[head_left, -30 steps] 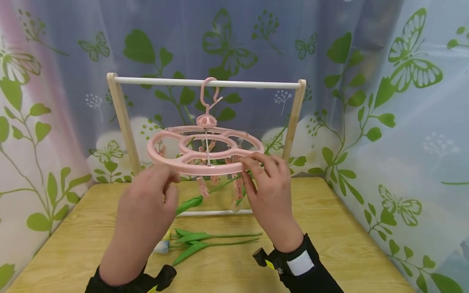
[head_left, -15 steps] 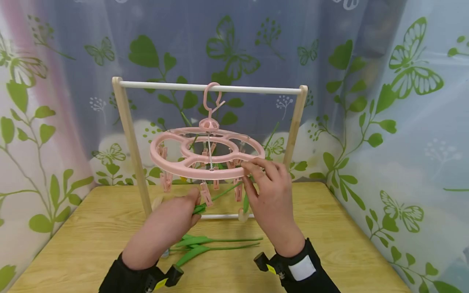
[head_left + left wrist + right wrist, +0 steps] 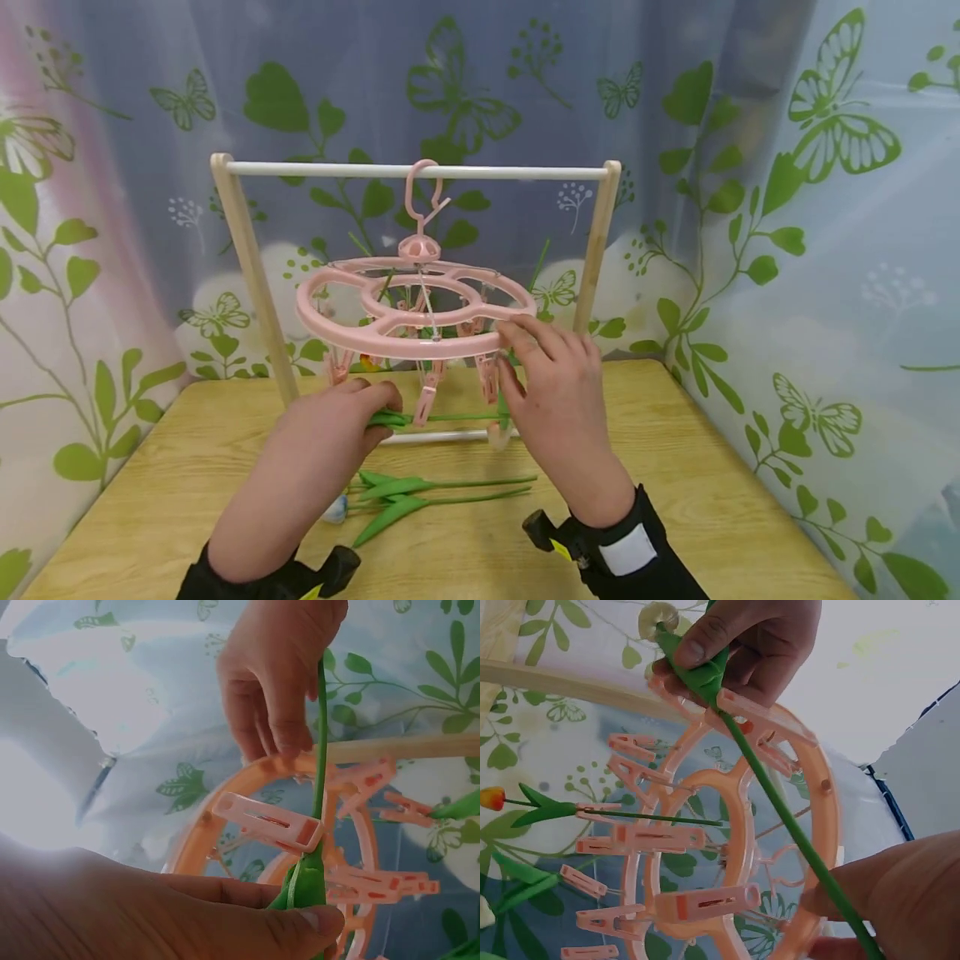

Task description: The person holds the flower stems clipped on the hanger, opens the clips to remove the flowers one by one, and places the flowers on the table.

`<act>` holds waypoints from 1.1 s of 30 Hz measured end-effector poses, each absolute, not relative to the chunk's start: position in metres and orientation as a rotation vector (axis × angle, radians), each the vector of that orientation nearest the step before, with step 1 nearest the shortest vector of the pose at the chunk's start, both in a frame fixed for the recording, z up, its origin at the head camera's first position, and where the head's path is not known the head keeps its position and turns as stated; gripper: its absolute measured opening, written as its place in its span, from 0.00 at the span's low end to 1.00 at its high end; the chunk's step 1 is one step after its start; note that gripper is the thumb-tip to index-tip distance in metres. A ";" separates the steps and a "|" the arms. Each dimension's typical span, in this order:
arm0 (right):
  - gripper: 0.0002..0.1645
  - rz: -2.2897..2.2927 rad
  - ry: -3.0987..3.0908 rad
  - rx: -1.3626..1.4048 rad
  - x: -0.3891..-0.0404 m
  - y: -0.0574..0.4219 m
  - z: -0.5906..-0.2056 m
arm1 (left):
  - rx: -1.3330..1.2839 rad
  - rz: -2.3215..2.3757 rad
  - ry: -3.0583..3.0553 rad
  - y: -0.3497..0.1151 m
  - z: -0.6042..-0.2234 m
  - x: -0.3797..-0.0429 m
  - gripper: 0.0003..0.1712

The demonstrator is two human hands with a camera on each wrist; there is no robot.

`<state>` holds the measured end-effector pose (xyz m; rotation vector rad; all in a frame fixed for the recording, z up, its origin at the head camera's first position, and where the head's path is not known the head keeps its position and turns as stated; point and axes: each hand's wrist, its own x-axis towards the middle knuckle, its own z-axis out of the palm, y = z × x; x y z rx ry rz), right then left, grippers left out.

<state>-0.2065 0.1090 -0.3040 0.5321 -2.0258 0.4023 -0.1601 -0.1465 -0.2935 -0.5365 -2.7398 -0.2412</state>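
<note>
My left hand [image 3: 341,425] pinches an artificial tulip [image 3: 780,802] by its green leaves, just below the pale flower head seen in the right wrist view. Its stem runs nearly level to the right, below the pink ring of a clip hanger [image 3: 397,343]. A pink clip [image 3: 270,821] overlaps the stem right above the leaves in the left wrist view. My right hand [image 3: 558,392] holds the ring's front right edge, fingers on top and thumb below. In the head view, the left hand hides the held flower head.
The hanger hooks over the white bar [image 3: 315,170] of a wooden stand. Other tulips hang from its clips, among them a red-yellow tulip [image 3: 493,798] and a pale tulip [image 3: 498,437]. More tulips [image 3: 420,492] lie on the wooden table [image 3: 637,500] in front.
My left hand went right to the front clip, then slightly back left. The held stem turned from slanting to nearly level, and the front clip swung to another tilt. My right hand stayed on the ring.
</note>
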 end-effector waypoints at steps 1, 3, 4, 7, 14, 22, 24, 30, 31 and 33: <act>0.26 0.392 -2.037 0.530 -0.205 0.109 -0.303 | -0.545 -0.238 -2.710 -0.146 -0.293 -0.158 0.16; 0.30 0.370 -2.053 0.524 -0.200 0.110 -0.301 | -0.557 -0.256 -2.656 -0.146 -0.293 -0.155 0.17; 0.31 0.362 -2.054 0.521 -0.198 0.111 -0.300 | -0.558 -0.267 -2.635 -0.146 -0.293 -0.154 0.17; 0.31 0.360 -2.048 0.528 -0.191 0.111 -0.297 | -0.550 -0.281 -2.599 -0.145 -0.291 -0.152 0.17; 0.16 0.375 -2.036 0.609 -0.176 0.111 -0.291 | -0.549 -0.304 -2.530 -0.140 -0.288 -0.148 0.17; 0.16 0.552 -1.991 0.748 -0.169 0.106 -0.292 | -0.591 -0.338 -2.287 -0.132 -0.292 -0.146 0.19; 0.19 0.598 -1.973 0.773 -0.169 0.105 -0.293 | -0.599 -0.330 -2.231 -0.129 -0.294 -0.146 0.19; 0.29 0.663 -1.946 0.810 -0.168 0.102 -0.296 | -0.591 -0.320 -2.119 -0.125 -0.297 -0.150 0.19; 0.30 0.673 -1.944 0.814 -0.168 0.101 -0.296 | -0.590 -0.320 -2.106 -0.125 -0.298 -0.150 0.19; 0.31 0.691 -1.938 0.821 -0.169 0.100 -0.297 | -0.591 -0.315 -2.082 -0.124 -0.298 -0.151 0.19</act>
